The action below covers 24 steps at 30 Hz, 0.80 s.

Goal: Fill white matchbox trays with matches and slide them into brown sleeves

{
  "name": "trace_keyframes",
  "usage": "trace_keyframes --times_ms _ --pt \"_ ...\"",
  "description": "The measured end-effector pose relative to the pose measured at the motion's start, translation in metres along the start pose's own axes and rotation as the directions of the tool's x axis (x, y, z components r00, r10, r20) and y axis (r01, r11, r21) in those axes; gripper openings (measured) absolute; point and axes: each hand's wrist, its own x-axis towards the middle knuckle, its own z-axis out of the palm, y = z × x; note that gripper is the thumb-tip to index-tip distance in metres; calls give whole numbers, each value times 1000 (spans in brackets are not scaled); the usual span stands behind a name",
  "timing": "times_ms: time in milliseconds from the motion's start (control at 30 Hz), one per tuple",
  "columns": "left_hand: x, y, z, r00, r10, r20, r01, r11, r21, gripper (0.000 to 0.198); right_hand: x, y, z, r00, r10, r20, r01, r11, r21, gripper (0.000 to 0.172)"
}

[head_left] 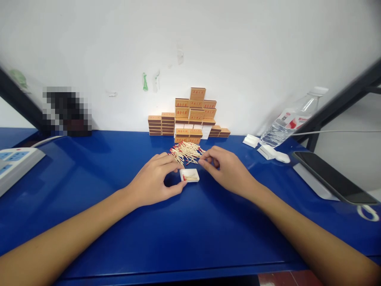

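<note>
A small white matchbox tray (189, 175) lies on the blue table (190, 238) with a few red-tipped matches in it. My left hand (154, 180) curls round the tray's left end, thumb and fingers touching it. My right hand (226, 169) rests just right of the tray, its fingertips pinched together at the edge of a loose pile of matches (187, 152). What the pinch holds is too small to make out. Behind the pile stand stacked orange matchboxes (190, 115) against the white wall.
A white power strip (14, 161) lies at the far left. At the right are a tilted plastic water bottle (290, 119), small white trays (251, 140), a white object (274, 154) and a dark phone (333, 176) on a white stand.
</note>
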Motion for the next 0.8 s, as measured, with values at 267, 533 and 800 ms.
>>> trace_keyframes --times_ms 267,533,800 --pt "-2 -1 2 999 15 28 -15 1000 -9 22 15 37 6 998 4 -59 -10 995 -97 17" --pt "-2 -3 3 999 16 31 -15 1000 -7 22 19 45 8 997 -2 81 16 985 -172 13" --pt "0 -3 1 1000 -6 17 6 1000 17 19 13 43 -11 989 -28 148 49 989 -139 15"
